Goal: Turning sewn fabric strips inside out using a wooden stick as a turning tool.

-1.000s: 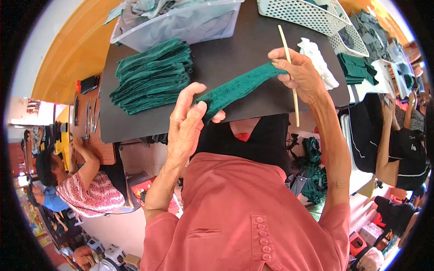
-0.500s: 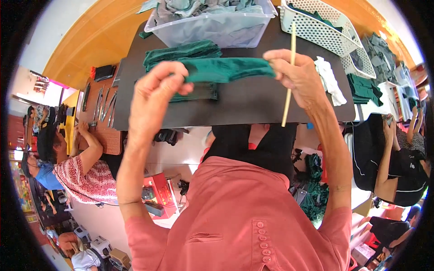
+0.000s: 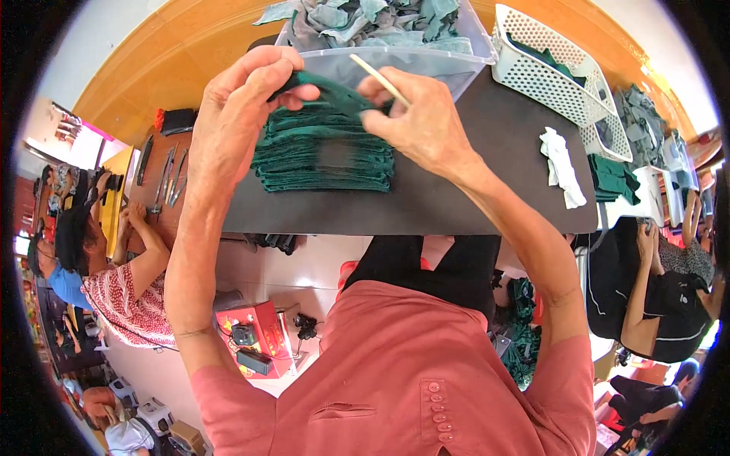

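My left hand [image 3: 247, 95] is closed, pinching one end of a dark green velvety fabric piece [image 3: 328, 93] between thumb and fingers. In my right hand [image 3: 426, 114] is a thin pale stick [image 3: 378, 78], slanting up to the left. Those fingers are also at the fabric's other end, smeared by motion, so their grip on the cloth is unclear. Right below both hands, a neat stack of green fabric pieces [image 3: 323, 163] lies on the dark table [image 3: 471, 182].
A clear plastic bin [image 3: 471, 57] of grey-green scraps stands behind the stack. White perforated baskets [image 3: 544, 83] are at the back right, near a crumpled white cloth [image 3: 561, 169]. Metal tools [image 3: 169, 178] lie on a brown table at left. Other people sit on both sides.
Both hands have moved up and left. My right hand has come closer to the left, so the stretched fabric now hangs slack and bunched. The stick has tilted from upright to slanting.
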`<state>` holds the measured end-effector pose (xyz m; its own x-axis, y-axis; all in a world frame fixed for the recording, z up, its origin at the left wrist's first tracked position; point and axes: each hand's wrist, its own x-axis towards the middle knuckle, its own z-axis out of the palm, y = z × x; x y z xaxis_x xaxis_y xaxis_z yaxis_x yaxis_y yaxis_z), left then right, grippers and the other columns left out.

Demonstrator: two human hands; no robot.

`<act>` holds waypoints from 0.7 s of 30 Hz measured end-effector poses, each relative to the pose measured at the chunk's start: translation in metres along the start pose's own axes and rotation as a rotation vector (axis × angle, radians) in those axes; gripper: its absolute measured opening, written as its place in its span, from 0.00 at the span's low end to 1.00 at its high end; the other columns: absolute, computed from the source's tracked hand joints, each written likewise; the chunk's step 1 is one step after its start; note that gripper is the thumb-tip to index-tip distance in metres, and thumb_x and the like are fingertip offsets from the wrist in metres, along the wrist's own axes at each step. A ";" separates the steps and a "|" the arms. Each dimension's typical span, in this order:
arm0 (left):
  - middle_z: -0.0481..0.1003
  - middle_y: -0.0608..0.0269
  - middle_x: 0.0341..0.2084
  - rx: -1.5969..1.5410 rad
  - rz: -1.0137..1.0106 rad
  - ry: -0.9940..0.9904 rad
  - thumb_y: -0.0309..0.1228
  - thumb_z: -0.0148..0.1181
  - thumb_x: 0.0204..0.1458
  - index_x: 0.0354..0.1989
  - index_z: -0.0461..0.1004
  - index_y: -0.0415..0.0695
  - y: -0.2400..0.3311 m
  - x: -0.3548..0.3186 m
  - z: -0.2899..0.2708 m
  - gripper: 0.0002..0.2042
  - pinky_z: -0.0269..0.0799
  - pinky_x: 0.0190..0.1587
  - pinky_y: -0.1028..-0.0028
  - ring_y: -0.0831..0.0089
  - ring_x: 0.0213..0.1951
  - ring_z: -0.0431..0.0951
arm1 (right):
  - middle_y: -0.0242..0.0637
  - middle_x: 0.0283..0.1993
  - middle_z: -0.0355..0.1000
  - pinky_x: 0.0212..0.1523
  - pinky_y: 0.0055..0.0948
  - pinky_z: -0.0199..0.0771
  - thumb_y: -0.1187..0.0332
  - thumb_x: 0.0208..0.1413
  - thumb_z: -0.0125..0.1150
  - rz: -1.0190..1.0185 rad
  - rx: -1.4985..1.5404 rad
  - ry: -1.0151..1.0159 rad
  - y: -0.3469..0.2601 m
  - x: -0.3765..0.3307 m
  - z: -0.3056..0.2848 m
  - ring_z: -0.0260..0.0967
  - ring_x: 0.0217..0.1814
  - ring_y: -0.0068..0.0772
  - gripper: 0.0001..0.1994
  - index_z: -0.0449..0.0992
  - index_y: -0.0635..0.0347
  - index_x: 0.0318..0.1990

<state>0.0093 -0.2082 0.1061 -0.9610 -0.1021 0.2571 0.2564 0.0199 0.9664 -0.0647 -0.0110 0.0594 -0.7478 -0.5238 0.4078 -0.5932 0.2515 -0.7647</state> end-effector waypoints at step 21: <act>0.71 0.59 0.34 1.366 0.509 0.182 0.21 0.57 0.45 0.33 0.73 0.40 -0.078 -0.042 -0.042 0.06 0.62 0.46 0.62 0.58 0.42 0.68 | 0.41 0.30 0.70 0.32 0.38 0.70 0.72 0.45 0.60 -0.137 -0.008 -0.083 0.021 -0.034 0.019 0.70 0.30 0.45 0.09 0.75 0.60 0.36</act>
<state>0.0334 -0.2474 0.0193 -0.7465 0.0847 0.6600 0.1612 0.9853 0.0559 -0.0464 -0.0032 0.0198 -0.6332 -0.6188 0.4649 -0.6904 0.1801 -0.7006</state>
